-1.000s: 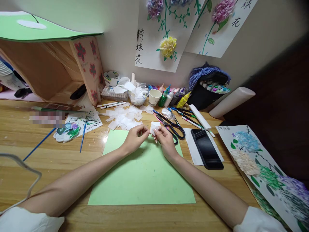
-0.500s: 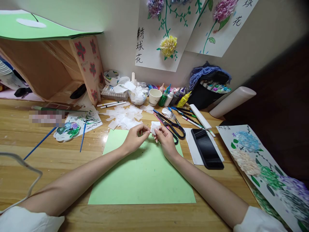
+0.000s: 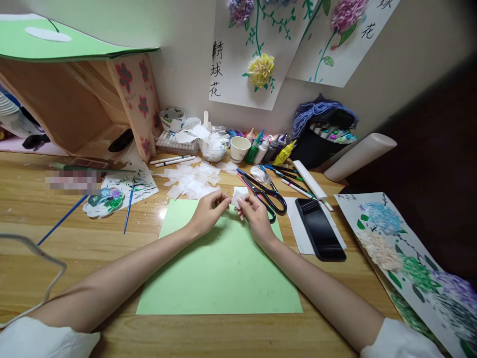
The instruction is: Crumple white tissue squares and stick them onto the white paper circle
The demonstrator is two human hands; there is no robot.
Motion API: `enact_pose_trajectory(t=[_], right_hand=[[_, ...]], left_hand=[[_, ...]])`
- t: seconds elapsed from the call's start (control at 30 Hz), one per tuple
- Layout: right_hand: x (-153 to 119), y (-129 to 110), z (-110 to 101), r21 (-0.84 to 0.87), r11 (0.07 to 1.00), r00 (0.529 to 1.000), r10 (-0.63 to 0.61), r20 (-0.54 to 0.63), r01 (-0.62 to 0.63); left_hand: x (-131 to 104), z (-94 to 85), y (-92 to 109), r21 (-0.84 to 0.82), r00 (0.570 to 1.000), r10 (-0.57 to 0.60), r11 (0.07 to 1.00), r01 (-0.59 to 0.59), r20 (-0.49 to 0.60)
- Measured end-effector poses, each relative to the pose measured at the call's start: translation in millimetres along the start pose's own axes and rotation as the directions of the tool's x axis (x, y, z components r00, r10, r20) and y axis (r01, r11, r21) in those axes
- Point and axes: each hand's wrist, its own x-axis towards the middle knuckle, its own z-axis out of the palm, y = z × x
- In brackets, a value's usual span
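Over the top edge of a light green sheet (image 3: 219, 278), my two hands are raised close together. My right hand (image 3: 255, 214) pinches a small white paper square (image 3: 237, 199) between thumb and fingers. The fingers of my left hand (image 3: 207, 211) are also pinched together, with the tips right beside the square's left edge. Whether they grip it or something tiny is too small to make out. Loose white paper squares (image 3: 192, 180) lie in a heap just beyond my left hand. Black-handled scissors (image 3: 274, 194) rest behind my right hand.
A paper cup (image 3: 239, 149), paint bottles (image 3: 255, 148) and a bowl of paper scraps (image 3: 213, 149) stand along the wall. At right are a phone (image 3: 320, 229) and a flower picture (image 3: 402, 258). Brushes (image 3: 128, 209) and a painted palette (image 3: 104, 201) lie left, below an open box (image 3: 89, 104).
Both hands stay in nearly the same place. The white paper square in my right hand has tilted slightly; the left fingertips have shifted only a little.
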Motion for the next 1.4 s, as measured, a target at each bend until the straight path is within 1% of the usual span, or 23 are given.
enact_pose_trajectory(t=[0.37,0.73,0.8,0.83,0.9,0.93,0.97,1.0,1.07,1.13,1.4], right_hand=[[-0.8,-2.1,0.7,-0.048,0.999,1.0,-0.013,0.002,0.013],[-0.5,0.3,0.8,-0.066,0.998,1.0,-0.008,0.003,0.008],[-2.3,-0.2,0.9,-0.104,0.994,0.998,-0.052,-0.047,0.047],[-3.9,-1.2,1.1,-0.145,0.985,0.99,-0.105,-0.094,0.09],[-7.9,-4.7,1.7,-0.28,0.94,0.953,-0.251,-0.172,0.197],[-10.0,-7.1,2.2,-0.355,0.903,0.933,-0.316,-0.171,0.241],[-11.9,-9.4,2.8,-0.42,0.866,0.923,-0.358,-0.141,0.272],[-13.5,-11.6,3.4,-0.466,0.836,0.922,-0.374,-0.097,0.29],[-15.4,-14.5,4.6,-0.506,0.807,0.931,-0.365,-0.02,0.305],[-15.5,-15.3,5.3,-0.507,0.808,0.938,-0.347,0.003,0.3],[-12.1,-11.0,4.7,-0.44,0.858,0.954,-0.301,-0.013,0.264]], left_hand=[[0.7,0.7,-0.9,-0.015,1.0,-0.021,1.0,0.021,0.014],[0.2,1.0,-0.8,-0.001,1.0,-0.006,1.0,0.006,-0.002],[0.5,1.0,-0.7,0.002,1.0,0.001,1.0,-0.001,-0.013],[0.5,0.9,-0.6,0.002,1.0,0.006,1.0,-0.006,-0.022],[0.3,0.7,-0.2,0.004,0.999,0.019,1.0,-0.018,-0.036],[-0.1,0.6,0.1,0.006,0.999,0.025,1.0,-0.025,-0.038],[-0.4,0.6,0.4,0.01,0.999,0.03,1.0,-0.03,-0.038],[-0.9,0.5,0.7,0.014,0.999,0.035,0.999,-0.035,-0.037],[-1.6,0.5,1.3,0.018,0.998,0.047,0.999,-0.046,-0.037],[-1.9,0.5,1.7,0.016,0.998,0.059,0.998,-0.059,-0.036],[-1.0,0.5,2.0,0.041,0.998,0.066,0.997,-0.065,-0.023]])
